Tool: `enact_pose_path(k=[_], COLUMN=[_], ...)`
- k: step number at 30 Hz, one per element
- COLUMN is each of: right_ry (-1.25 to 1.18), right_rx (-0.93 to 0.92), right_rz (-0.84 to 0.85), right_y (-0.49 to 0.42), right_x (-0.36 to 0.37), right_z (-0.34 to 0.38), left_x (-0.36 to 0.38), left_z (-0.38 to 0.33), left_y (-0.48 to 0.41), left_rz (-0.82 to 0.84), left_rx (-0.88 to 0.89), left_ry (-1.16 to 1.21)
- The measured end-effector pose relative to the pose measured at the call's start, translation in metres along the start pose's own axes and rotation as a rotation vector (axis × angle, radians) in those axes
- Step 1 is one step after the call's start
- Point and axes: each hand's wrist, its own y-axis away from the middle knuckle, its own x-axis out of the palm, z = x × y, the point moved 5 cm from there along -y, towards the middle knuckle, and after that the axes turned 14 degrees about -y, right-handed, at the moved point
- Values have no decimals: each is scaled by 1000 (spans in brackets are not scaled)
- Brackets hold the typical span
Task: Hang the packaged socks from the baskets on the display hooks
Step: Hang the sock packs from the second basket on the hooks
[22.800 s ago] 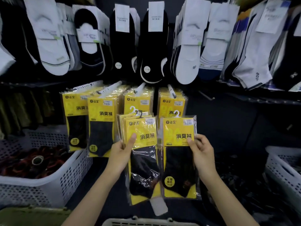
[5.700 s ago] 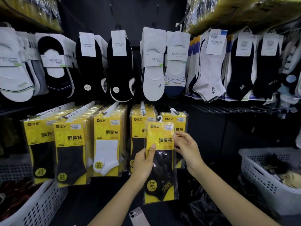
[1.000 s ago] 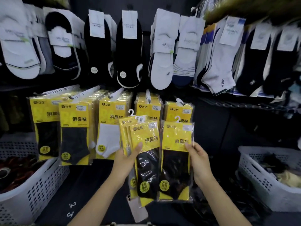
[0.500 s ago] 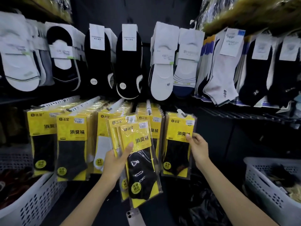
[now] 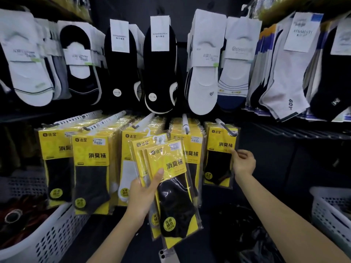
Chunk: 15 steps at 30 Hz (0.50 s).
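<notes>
Yellow sock packs (image 5: 167, 160) fanned in my left hand (image 5: 144, 194), thumb clamped across front, near centre. My right hand (image 5: 244, 164) pinches edge of hung pack (image 5: 221, 147) on rightmost hook (image 5: 219, 121). Five hooks loaded; held handful remains to hang, I judge.

Basket (image 5: 51, 236) at lower left and second basket (image 5: 330, 211) at right are cut off. Left hand's (image 5: 142, 194) fingers hide behind packs (image 5: 167, 164). Right hand's (image 5: 244, 162) hold on hung pack (image 5: 220, 149) is unclear.
</notes>
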Motion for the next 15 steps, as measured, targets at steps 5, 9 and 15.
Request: enact_pose_path(k=[5, 9, 15], right_ry=[-55, -121, -183], right_rx=[-5, 52, 8], right_rz=[126, 509, 742], right_y=[44, 112, 179], right_x=[-13, -9, -13], right_z=[4, 33, 77], left_x=[3, 13, 27], left_z=[-5, -14, -27], left_y=[7, 21, 39], left_rz=[53, 108, 192], left_rx=[18, 57, 127], left_ry=[15, 55, 137])
